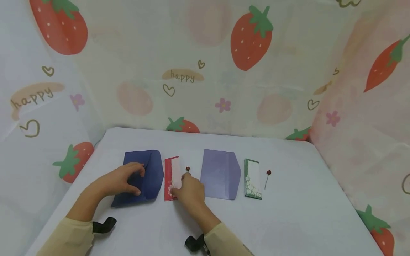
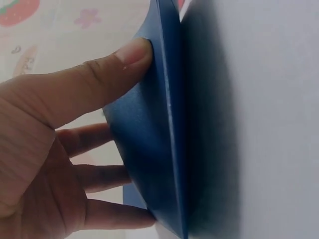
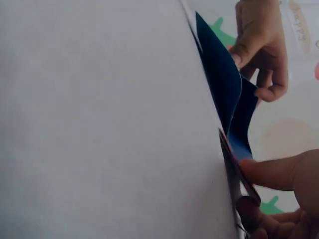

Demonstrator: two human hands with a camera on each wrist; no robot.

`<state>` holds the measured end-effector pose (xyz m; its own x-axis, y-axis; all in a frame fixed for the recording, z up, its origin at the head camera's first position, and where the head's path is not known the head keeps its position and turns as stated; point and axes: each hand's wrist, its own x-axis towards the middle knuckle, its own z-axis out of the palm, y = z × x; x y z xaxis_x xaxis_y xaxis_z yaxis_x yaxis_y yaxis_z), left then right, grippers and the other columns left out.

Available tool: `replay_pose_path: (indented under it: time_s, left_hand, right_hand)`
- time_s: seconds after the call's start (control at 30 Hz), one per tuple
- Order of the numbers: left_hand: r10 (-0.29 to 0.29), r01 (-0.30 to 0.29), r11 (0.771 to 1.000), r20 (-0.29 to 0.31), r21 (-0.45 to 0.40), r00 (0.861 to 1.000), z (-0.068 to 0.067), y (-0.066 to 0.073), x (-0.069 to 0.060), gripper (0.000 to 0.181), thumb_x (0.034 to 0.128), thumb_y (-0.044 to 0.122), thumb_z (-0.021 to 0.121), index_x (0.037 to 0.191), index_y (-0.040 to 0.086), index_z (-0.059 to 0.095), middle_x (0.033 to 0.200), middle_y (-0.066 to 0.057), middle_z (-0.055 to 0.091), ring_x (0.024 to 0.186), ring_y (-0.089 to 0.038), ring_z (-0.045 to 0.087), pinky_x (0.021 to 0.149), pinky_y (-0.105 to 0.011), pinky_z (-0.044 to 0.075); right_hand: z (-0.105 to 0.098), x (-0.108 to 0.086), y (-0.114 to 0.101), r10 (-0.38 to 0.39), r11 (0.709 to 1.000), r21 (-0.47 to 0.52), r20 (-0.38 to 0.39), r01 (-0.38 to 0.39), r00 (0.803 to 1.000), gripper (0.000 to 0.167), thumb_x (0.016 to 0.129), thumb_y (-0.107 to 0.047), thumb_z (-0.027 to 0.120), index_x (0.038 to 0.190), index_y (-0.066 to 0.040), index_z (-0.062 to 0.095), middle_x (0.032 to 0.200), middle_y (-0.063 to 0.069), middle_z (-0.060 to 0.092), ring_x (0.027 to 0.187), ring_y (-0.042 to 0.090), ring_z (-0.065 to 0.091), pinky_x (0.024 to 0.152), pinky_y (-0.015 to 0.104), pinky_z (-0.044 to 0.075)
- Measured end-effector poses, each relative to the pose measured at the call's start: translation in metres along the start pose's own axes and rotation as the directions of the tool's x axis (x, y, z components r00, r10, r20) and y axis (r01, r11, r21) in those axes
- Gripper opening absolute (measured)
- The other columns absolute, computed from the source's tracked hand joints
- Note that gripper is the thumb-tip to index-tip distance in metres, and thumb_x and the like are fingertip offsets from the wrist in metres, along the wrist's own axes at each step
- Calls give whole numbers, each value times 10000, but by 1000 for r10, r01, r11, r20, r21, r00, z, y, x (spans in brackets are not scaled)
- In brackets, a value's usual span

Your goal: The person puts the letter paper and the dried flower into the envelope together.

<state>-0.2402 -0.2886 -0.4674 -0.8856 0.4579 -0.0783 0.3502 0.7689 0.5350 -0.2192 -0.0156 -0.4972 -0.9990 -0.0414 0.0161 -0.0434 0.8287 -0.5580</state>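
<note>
A navy envelope (image 1: 155, 179) lies at the left of the table, its pocket bulging apart in the right wrist view. My left hand (image 1: 113, 181) grips it; in the left wrist view the thumb presses the blue paper (image 2: 149, 149) while the other fingers reach behind it. Just right of the envelope is a red card with a floral white strip (image 1: 168, 177). My right hand (image 1: 193, 195) pinches this card by its right side, thumb on top, its edge tilted up in the right wrist view (image 3: 232, 155). A small dried rose (image 1: 187, 168) shows beyond the right fingertips, its stem partly hidden.
Right of my right hand lies a lilac envelope (image 1: 216, 174), then a green-bordered card with white flowers (image 1: 253, 179) and a second dried rose (image 1: 268, 172). Strawberry-print cloth (image 1: 144, 53) hangs behind and beside the white table (image 1: 304, 213).
</note>
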Motion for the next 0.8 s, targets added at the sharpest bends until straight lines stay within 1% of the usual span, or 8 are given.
replay_pose_path:
  time_s: [0.1, 0.2, 0.23, 0.33, 0.43, 0.53, 0.67, 0.8]
  left_hand:
    - [-1, 1, 1000, 7, 2, 1000, 2, 1, 3, 484, 772, 335, 908, 1117, 167, 613, 1484, -202, 500, 1427, -449, 400, 1125, -629, 377]
    - [6, -6, 1000, 8, 7, 1000, 2, 1, 5, 475, 771, 323, 909, 1109, 171, 613, 1467, -191, 508, 1423, -449, 401, 1126, -632, 373]
    - [9, -9, 1000, 9, 8, 1000, 2, 1, 5, 469, 772, 314, 910, 1106, 174, 611, 1466, -188, 507, 1425, -450, 398, 1126, -632, 373]
    - [19, -19, 1000, 9, 10, 1000, 1, 1, 7, 451, 779, 284, 906, 1097, 179, 605, 1478, -195, 496, 1433, -462, 386, 1121, -632, 379]
    - [26, -26, 1000, 7, 11, 1000, 1, 1, 8, 439, 786, 264, 901, 1096, 182, 601, 1493, -207, 481, 1440, -471, 376, 1118, -632, 382]
    - [22, -22, 1000, 14, 15, 1000, 2, 2, 9, 441, 794, 270, 895, 1110, 183, 599, 1504, -214, 466, 1441, -475, 371, 1112, -630, 390]
    - [2, -2, 1000, 20, 15, 1000, 3, 4, 9, 446, 798, 275, 892, 1120, 182, 597, 1524, -221, 445, 1448, -477, 359, 1104, -628, 399]
    - [-5, 5, 1000, 21, 13, 1000, 3, 7, 9, 445, 799, 269, 892, 1119, 179, 595, 1536, -224, 433, 1452, -477, 355, 1105, -627, 398]
  right_hand:
    - [-5, 3, 3, 23, 998, 52, 73, -27, 997, 424, 828, -352, 832, 1117, -71, 701, 918, 31, 736, 769, 171, 614, 655, 337, 505]
    - [-11, 7, 6, 13, 993, 118, 131, -28, 991, 353, 873, -310, 790, 1121, -66, 729, 981, 28, 739, 807, 159, 611, 685, 334, 523]
    - [-12, 9, 8, 11, 988, 148, 149, -33, 989, 346, 884, -294, 779, 1139, -65, 732, 987, 21, 736, 807, 149, 606, 688, 319, 522]
    - [-17, 14, 14, -1, 964, 259, 197, -51, 980, 312, 899, -231, 756, 1144, -41, 729, 892, 17, 711, 745, 145, 588, 641, 282, 506]
    - [-24, 19, 19, -7, 930, 359, 218, -73, 976, 298, 897, -195, 743, 1144, -30, 721, 867, 20, 696, 737, 145, 592, 630, 269, 497]
    - [-31, 22, 23, 4, 904, 415, 226, -100, 974, 277, 907, -209, 740, 1139, -60, 712, 913, 27, 695, 791, 152, 601, 665, 278, 493]
    - [-37, 23, 24, 4, 889, 444, 236, -112, 972, 257, 923, -250, 741, 1134, -107, 706, 929, 14, 693, 819, 163, 605, 670, 290, 489]
    - [-39, 21, 20, -37, 875, 476, 246, -87, 969, 270, 910, -251, 761, 1137, -111, 718, 880, 17, 691, 785, 176, 609, 644, 291, 497]
